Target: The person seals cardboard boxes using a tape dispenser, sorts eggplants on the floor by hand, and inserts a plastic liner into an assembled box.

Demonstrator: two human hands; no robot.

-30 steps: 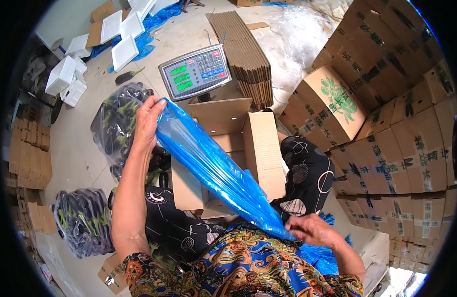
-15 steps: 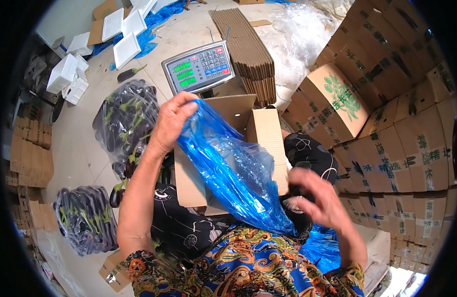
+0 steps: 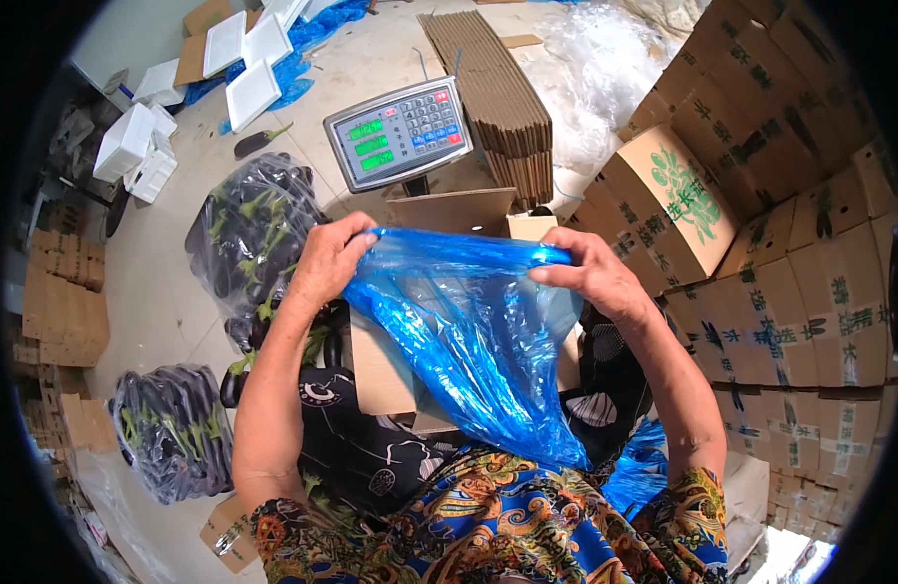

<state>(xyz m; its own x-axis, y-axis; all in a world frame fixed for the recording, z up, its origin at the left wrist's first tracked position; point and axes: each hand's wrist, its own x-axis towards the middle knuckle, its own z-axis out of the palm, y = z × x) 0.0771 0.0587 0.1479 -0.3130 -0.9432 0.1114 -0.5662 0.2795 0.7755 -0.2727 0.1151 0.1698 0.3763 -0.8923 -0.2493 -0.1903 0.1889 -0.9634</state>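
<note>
A thin blue plastic bag (image 3: 468, 331) is stretched between my two hands, its upper edge pulled nearly straight. My left hand (image 3: 327, 255) pinches one corner, and my right hand (image 3: 595, 270) grips the opposite corner between thumb and fingers. The bag's lower part hangs toward my lap. Beneath it stands an open cardboard box (image 3: 383, 365) between my knees, its flaps spread; the bag hides most of its inside.
A scale display (image 3: 395, 134) stands beyond the box, beside flattened cartons (image 3: 493, 107). Bagged eggplants (image 3: 250, 229) and another eggplant bundle (image 3: 172, 428) lie at left. Stacked cartons (image 3: 799, 311) rise at right. White foam boxes (image 3: 128, 141) sit far left.
My right hand has moved up and left from beside the box and taken hold of the bag's edge. The bag is now spread wide; my left hand has lowered slightly.
</note>
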